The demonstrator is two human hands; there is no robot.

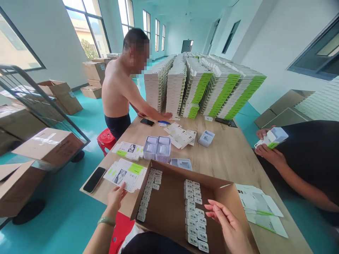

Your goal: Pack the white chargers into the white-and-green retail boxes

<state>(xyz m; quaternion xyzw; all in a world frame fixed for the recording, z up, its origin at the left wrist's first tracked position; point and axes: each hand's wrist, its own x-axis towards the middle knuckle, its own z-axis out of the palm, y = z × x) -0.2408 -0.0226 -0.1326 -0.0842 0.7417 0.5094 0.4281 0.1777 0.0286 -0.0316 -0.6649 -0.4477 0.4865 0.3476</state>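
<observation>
My left hand (116,197), with a green bangle on its wrist, pinches the near edge of a white-and-green printed card (126,176) on a loose pile at the table's left. My right hand (224,218) hovers over the right half of an open cardboard box (169,190). Its fingers are stretched out, and nothing shows in them. Inside the box, small white blister-like packs (191,215) stand in rows near the middle, with more packs (145,197) along the left wall.
Behind the box sit stacked plastic trays (156,146) and flat printed sheets (181,135). A phone (94,180) lies at the left edge, flat packaging sleeves (261,208) at the right. Tall carton stacks (196,84) fill the far end. One co-worker (119,81) leans in; another holds a package (272,137).
</observation>
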